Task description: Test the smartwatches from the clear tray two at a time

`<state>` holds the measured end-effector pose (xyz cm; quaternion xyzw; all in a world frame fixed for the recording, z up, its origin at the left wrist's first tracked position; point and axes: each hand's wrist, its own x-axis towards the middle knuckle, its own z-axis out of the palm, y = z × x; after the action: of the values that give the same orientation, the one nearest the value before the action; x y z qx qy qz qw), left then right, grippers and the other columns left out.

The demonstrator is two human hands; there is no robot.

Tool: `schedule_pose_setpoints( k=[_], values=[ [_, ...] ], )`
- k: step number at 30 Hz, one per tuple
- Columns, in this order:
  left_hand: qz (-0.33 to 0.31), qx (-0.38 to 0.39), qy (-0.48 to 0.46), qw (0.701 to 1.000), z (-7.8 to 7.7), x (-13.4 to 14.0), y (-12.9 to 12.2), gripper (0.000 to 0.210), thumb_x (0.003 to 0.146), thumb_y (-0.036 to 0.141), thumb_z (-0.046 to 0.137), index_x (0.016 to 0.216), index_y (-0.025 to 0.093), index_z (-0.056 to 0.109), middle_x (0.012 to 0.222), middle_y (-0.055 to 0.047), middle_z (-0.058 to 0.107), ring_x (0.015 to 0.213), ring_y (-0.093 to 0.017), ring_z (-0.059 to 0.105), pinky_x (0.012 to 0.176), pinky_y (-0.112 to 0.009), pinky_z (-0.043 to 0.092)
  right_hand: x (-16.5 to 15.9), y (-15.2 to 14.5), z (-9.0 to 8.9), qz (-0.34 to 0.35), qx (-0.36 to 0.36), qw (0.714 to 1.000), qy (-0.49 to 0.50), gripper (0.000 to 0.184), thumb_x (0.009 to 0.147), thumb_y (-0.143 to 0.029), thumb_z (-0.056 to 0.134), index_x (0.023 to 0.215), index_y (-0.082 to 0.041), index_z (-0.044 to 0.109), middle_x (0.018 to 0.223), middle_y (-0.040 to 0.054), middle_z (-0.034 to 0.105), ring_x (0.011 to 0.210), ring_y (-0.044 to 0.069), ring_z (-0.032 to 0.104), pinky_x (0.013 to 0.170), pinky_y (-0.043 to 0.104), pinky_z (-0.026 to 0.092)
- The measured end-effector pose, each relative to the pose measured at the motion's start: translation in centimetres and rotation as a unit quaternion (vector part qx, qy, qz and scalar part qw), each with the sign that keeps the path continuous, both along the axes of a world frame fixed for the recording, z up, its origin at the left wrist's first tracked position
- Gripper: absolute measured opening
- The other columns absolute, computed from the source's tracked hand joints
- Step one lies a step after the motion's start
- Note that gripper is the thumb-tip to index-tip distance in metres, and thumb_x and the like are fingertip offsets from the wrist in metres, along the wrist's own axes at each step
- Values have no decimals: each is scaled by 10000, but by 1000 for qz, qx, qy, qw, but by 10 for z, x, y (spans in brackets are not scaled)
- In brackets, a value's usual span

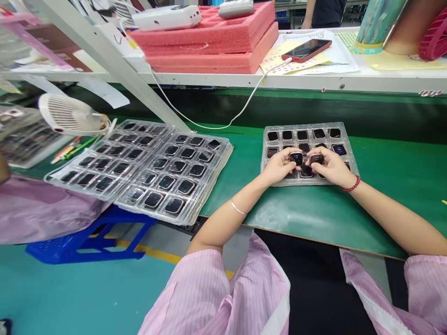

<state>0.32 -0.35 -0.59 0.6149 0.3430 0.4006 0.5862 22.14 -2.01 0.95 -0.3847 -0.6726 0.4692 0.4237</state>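
My left hand (278,166) is closed on a smartwatch body (296,159) with a lit dark screen, its thumb on the lower edge. Right beside it, my right hand (331,165) grips a second smartwatch body (316,158) between thumb and fingers. Both are held just above a clear plastic tray (352,163) with dark square watch bodies in its compartments. One watch in the tray (339,149) shows a lit blue mark. My hands cover part of the tray's middle and front rows.
Two clear trays (117,197) of watches lie left on the green bench (240,163). Beyond them stand a white fan (71,116) and pens. A white shelf (223,80) bears pink foam blocks (209,60) and a phone (307,50) on a hanging cable. A blue stool (87,242) and another person's sleeve (52,207) are left.
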Motion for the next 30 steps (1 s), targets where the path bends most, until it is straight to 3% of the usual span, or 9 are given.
schedule_pose_setpoints(
  k=[9, 18, 24, 30],
  values=[
    [1, 3, 2, 1000, 0, -1, 0, 491, 763, 179, 670, 1250, 163, 616, 1133, -99, 734, 835, -177, 769, 656, -236, 542, 2, 1, -4, 0, 14, 1000, -9, 349, 766, -200, 695, 1110, -225, 645, 986, 42, 764, 863, 220, 730, 776, 377, 603],
    [0, 3, 5, 1000, -2, 0, 1, 494, 755, 161, 658, 1247, 161, 615, 1161, -100, 738, 844, -169, 772, 670, -225, 542, 2, 1, -4, 0, 11, 1000, -17, 334, 777, -206, 702, 1107, -228, 653, 993, 40, 756, 861, 217, 722, 790, 379, 599],
    [2, 5, 13, 1000, 0, -1, 0, 454, 801, 208, 647, 1252, 154, 623, 1117, -106, 756, 815, -174, 766, 630, -223, 523, 0, -1, -3, 0, 2, 1000, -13, 260, 789, -217, 686, 1048, -230, 659, 926, 31, 748, 740, 196, 687, 670, 353, 596],
    [1, 7, 10, 1000, -2, -1, 1, 479, 763, 144, 649, 1241, 155, 626, 1112, -88, 754, 819, -159, 767, 703, -232, 550, 1, 0, -3, 12, 19, 1000, -8, 328, 753, -165, 670, 1075, -225, 664, 960, 31, 751, 838, 207, 709, 761, 358, 602]
  ],
)
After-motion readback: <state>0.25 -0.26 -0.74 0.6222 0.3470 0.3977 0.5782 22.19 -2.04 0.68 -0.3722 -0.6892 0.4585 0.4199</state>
